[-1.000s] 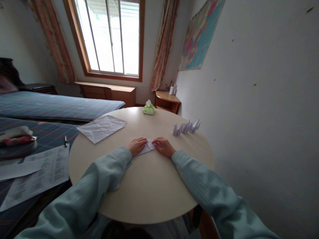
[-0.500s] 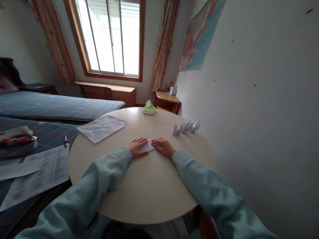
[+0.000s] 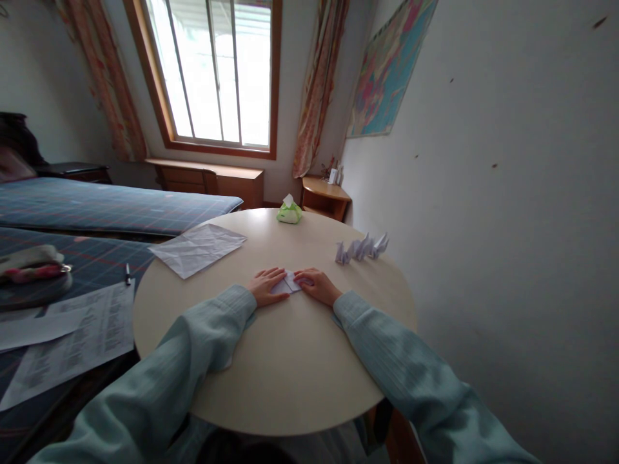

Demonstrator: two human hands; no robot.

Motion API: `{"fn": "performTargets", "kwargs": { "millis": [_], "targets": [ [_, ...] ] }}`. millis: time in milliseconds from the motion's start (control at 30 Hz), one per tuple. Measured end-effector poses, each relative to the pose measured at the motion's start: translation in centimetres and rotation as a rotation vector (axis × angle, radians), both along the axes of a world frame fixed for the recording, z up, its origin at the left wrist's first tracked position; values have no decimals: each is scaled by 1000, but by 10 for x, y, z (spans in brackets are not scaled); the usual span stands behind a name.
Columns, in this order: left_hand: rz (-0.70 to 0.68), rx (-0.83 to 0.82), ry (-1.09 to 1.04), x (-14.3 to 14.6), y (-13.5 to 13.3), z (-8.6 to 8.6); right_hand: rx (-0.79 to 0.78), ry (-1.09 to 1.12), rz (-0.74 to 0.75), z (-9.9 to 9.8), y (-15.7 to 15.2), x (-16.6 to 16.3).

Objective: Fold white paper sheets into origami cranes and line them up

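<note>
- Presently, the left hand (image 3: pixel 265 287) lies flatter than one second ago, with its thumb spread along the near edge of the folded paper (image 3: pixel 293 281).
- A pale corner, which then stuck out toward the lower left from under this hand, is no more seen; whether it is folded in or only covered, I cannot tell.
- In the last half second, almost nothing has moved, so I judge that the work is now in holding and pressing the layers, not in turning them.
- The left hand is open, palm down upon the paper's left part.
- The right hand (image 3: pixel 318 285) has its fingers bent over the right part; from where I stand, I cannot tell if it pinches the paper or only presses it.
- The folded paper is in the centre of the frame, a little below the middle, on the round bench (image 3: pixel 290 367), between the two hands.
- It looks white with a faint violet tone, small and rather flat, with a thin dark line slanting across the visible part; its full outline is hidden by the fingers.
</note>
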State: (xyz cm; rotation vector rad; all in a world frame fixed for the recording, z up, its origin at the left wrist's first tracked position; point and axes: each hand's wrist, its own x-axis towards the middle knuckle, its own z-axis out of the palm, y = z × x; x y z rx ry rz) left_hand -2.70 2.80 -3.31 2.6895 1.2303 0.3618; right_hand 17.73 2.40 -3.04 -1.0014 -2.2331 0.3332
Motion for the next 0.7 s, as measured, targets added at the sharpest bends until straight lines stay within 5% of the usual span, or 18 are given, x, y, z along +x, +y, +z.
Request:
{"fn": "performTargets", "kwargs": {
  "millis": [467,700],
  "targets": [
    [-73,116,-112,3,-3,5,-11,20,4,2,-2,-1],
    [6,149,47,13,-14,13,64,-44,23,4,-6,-1]
  ]
}}
